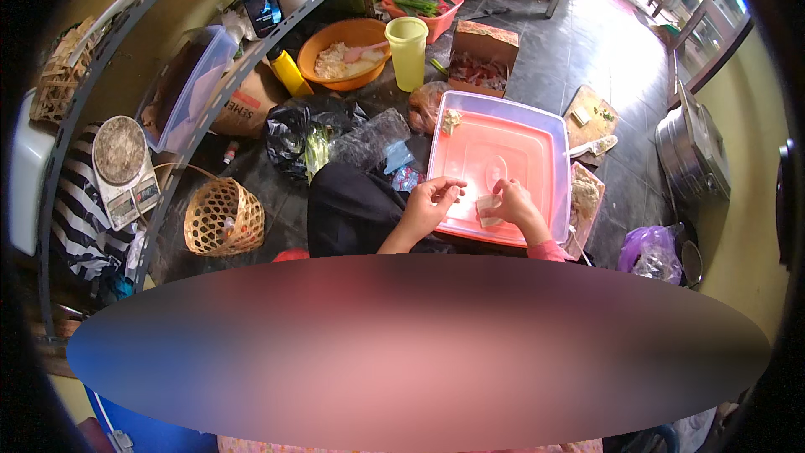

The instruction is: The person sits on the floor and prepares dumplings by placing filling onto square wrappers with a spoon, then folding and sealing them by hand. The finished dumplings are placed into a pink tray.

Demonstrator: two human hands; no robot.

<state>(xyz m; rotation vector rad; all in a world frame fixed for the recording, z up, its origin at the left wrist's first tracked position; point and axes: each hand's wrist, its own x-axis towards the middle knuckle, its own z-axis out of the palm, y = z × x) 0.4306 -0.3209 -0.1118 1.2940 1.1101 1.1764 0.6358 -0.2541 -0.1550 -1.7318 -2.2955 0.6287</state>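
A clear plastic lid or shallow tray (560, 157) lies over a pink surface before me. My left hand (433, 204) is over its lower left part, fingers curled; whether something small is between them I cannot tell. My right hand (517, 204) is over its lower middle, the fingertips on a thin pale piece, perhaps a wrapper sheet (488, 211). A small pleated piece that looks like filled dough (451, 121) sits in the tray's upper left corner. Beyond stand an orange basin (308, 63) with a pale mixture and a pink spoon, and a yellow-green plastic cup (407, 53).
At right lie a wooden cutting board (588, 123), a knife (594, 146) and a pink container (594, 220) holding a pale mass. An open cardboard box (487, 38) stands behind the tray. Left are black plastic bags (286, 132), a woven bamboo basket (224, 217) and a metal shelf frame (182, 167).
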